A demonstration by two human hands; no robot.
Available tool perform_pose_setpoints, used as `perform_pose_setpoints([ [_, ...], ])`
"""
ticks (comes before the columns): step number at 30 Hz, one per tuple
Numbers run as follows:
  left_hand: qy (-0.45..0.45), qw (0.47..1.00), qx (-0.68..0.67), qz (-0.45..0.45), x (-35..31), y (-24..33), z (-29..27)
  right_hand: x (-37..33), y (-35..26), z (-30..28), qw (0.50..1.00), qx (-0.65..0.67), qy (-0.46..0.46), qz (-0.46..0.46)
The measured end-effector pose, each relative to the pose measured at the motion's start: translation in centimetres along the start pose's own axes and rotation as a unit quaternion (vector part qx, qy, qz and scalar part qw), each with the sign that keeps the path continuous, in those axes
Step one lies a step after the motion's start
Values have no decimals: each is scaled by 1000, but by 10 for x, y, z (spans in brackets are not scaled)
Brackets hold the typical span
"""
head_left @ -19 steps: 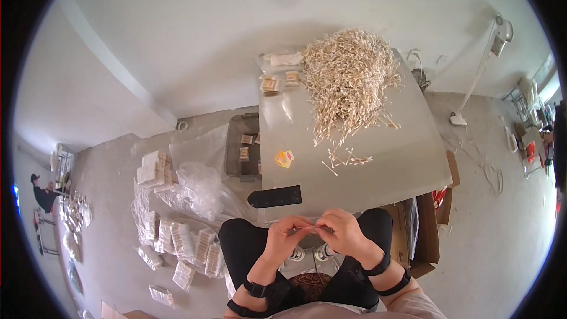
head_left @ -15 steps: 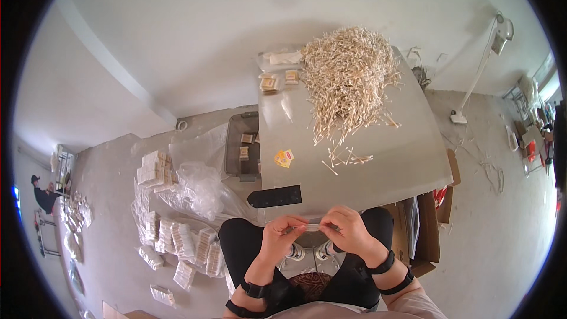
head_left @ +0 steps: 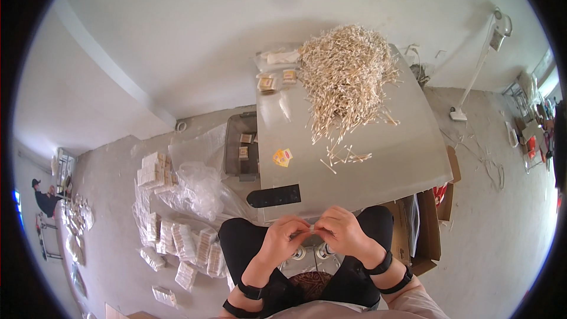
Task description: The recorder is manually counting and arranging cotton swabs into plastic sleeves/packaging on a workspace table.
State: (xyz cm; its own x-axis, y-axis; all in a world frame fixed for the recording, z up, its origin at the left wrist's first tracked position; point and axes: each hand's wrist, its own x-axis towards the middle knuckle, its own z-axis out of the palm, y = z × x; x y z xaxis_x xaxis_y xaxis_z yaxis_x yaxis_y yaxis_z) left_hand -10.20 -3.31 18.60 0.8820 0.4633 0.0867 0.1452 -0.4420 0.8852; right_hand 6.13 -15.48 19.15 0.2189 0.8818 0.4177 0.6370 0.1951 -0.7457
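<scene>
In front of the table's near edge, above my lap, both hands meet with fingertips pinched together. My left hand (head_left: 284, 236) and my right hand (head_left: 341, 230) grip a small whitish piece (head_left: 312, 228) from either side. Fingers cover most of it, and its kind cannot be made out. Nearest to the hands on the tabletop lies a flat black strip (head_left: 273, 196) with one rounded end. Farther in are yellow, white and red cards (head_left: 282, 157). Beyond them rises a large heap of cotton swabs (head_left: 348, 77), with a few loose swabs (head_left: 347, 157) at its near side.
Small packs (head_left: 267, 83) and clear bags (head_left: 280, 59) lie at the table's far left. A grey bin (head_left: 237, 168) with small packs stands beside the table. Bundled packs (head_left: 184, 241) and plastic film (head_left: 198, 186) cover floor at left. Cardboard boxes (head_left: 426, 242) stand right. Another person (head_left: 46, 199) sits far left.
My hands have come closer together, so less of the whitish piece shows between them. The things on the table have stayed in place.
</scene>
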Motion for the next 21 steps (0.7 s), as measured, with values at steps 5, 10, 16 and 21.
perform_pose_setpoints([
  [5, 36, 995, -85, -31, -6, -1, -5, 0, -4, -7, 1000, 27, -4, 8],
  [10, 30, 988, -148, -34, -16, -4, -11, -4, -10, -15, 999, 47, 2, 9],
  [16, 17, 936, -348, -58, -30, -7, -7, -8, -27, -22, 995, 94, -2, 28],
  [21, -15, 794, -597, -114, -22, 22, -4, -7, -29, -23, 984, 162, -22, 68],
])
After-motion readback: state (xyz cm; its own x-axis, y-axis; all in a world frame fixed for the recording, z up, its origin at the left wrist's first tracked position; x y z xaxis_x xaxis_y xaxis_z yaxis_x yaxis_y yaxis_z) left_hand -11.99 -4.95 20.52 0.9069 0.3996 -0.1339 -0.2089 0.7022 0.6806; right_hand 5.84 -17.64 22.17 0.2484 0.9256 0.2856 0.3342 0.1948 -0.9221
